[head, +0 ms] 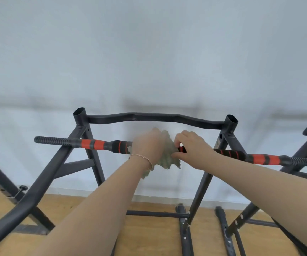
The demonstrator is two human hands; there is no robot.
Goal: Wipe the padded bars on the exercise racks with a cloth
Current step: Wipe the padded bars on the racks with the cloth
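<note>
The padded bar (86, 144) runs crosswise in front of you, its long axis left to right and dipping a little toward your right. The cloth (167, 154), green and bunched, sits on the bar's middle stretch, under your left hand and between your two hands, with a loose tail hanging below your left wrist.

Your left hand (148, 145) is curled over the cloth from above and grasps it against the padding. It is blurred, so how the fingers lie is unclear. Your right hand (191, 146) is just beside it on the right, thumb and fingertips pinching the cloth's right edge at the bar. Whether it also closes on the bar itself, I cannot tell.

The next move, as I judge it, turns on one thing: padding extends outward from both hands along that same line. Orange-and-black foam lies to the left of your left hand, and striped foam lies beyond your right. Your left hand has most of the cloth, so slide along the axis, not across it.

Beyond your hands, a bent upper bar (149, 117) joins the posts of the black rack (46, 172). A bracelet (143, 157) circles your left wrist. A wooden floor (149, 237) lies below your forearms.
</note>
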